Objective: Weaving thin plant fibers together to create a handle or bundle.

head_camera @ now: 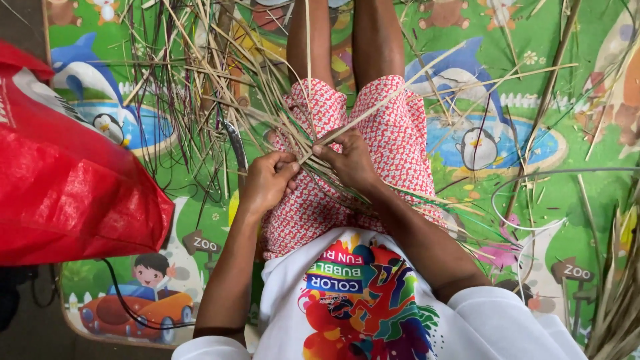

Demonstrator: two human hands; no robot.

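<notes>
I sit on a colourful cartoon play mat (567, 80) with my legs stretched out, in red-and-white patterned shorts (393, 140). My left hand (267, 180) and my right hand (350, 160) meet over my lap, both pinching thin dried grass strips (200, 87) that fan out up and to the left. One long pale strip (413, 80) runs from my right fingers up to the right. A knife (237, 147) with a curved blade lies among the strips just left of my left hand.
A large red plastic bag (67, 180) sits at the left edge of the mat. More dried strips and stalks lie at the right (613, 293), with a thin white cord (520, 200). A black cable (127, 300) crosses the mat's lower left.
</notes>
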